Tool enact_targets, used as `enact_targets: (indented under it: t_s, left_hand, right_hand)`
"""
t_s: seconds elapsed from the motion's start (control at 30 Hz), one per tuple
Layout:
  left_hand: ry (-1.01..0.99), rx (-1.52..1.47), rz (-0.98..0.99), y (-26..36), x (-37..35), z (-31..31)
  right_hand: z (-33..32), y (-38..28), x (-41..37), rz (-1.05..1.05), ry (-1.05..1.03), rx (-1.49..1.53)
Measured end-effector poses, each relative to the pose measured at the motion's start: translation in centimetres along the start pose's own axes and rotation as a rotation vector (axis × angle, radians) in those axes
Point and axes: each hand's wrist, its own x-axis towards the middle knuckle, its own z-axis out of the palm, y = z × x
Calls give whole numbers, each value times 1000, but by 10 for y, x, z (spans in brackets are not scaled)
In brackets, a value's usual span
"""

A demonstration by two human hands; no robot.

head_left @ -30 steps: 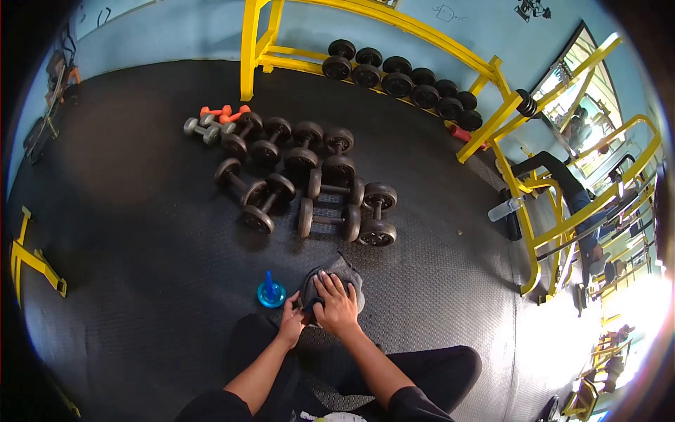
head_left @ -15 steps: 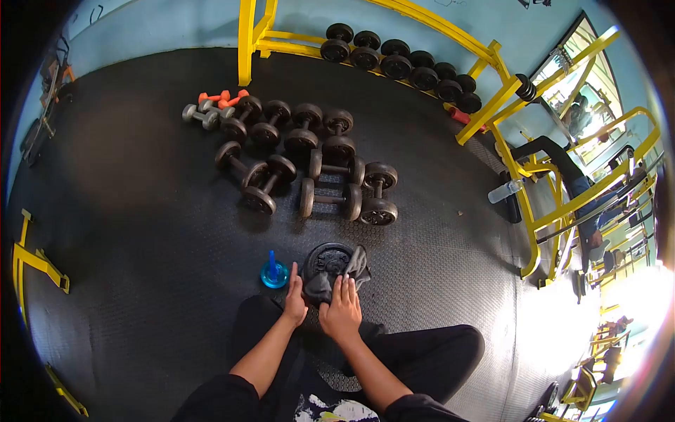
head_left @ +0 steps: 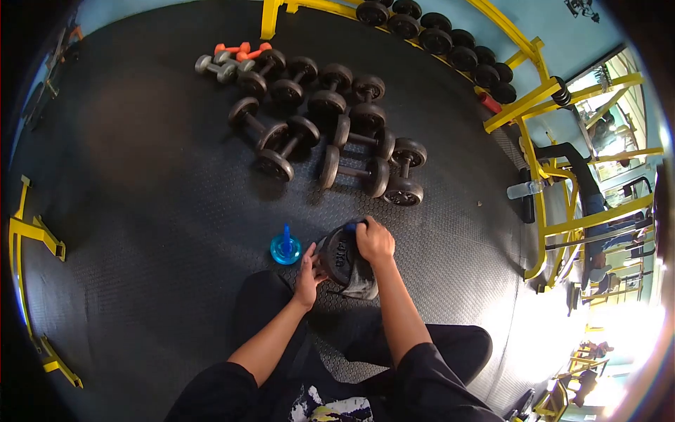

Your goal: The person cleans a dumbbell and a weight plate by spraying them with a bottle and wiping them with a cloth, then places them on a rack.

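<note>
A round black weight plate (head_left: 340, 259) with raised lettering is tilted up off the floor in front of my crossed legs. My right hand (head_left: 376, 240) grips its upper right rim, thumb over the edge. On its lower left side, the fingers of my left hand (head_left: 308, 280) curl against the rim. A dark grey cloth (head_left: 363, 284) hangs at the plate's lower right. Whether the plate is loose or part of a dumbbell is hidden. Just left of it stands a translucent blue spray bottle or similar container (head_left: 285, 250) with a blue upright top.
Several black dumbbells (head_left: 355, 171) lie ahead on the black rubber floor, with small grey (head_left: 211, 67) and orange dumbbells (head_left: 232, 49) behind. A yellow rack (head_left: 520, 105) holds more. A water bottle (head_left: 524, 190) lies at right, near a person (head_left: 583, 179) on yellow equipment.
The plate, flat under the cloth before, is now tilted up. My right hand has moved from the cloth to the upper rim; my left hand has come against the plate. The view has shifted.
</note>
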Motion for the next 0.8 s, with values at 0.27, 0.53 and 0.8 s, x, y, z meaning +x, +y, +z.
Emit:
enact_targets:
  t_s: [0.27, 0.53, 0.8]
  left_hand:
    - [165, 16, 61, -5, 2, -5]
    - [267, -80, 30, -15, 8, -17]
    - [49, 140, 240, -3, -7, 2]
  right_hand:
    - [12, -52, -7, -392, -94, -260]
    - [12, -24, -83, -958, -113, -350]
    - [-5, -24, 15, -568, -279, -98]
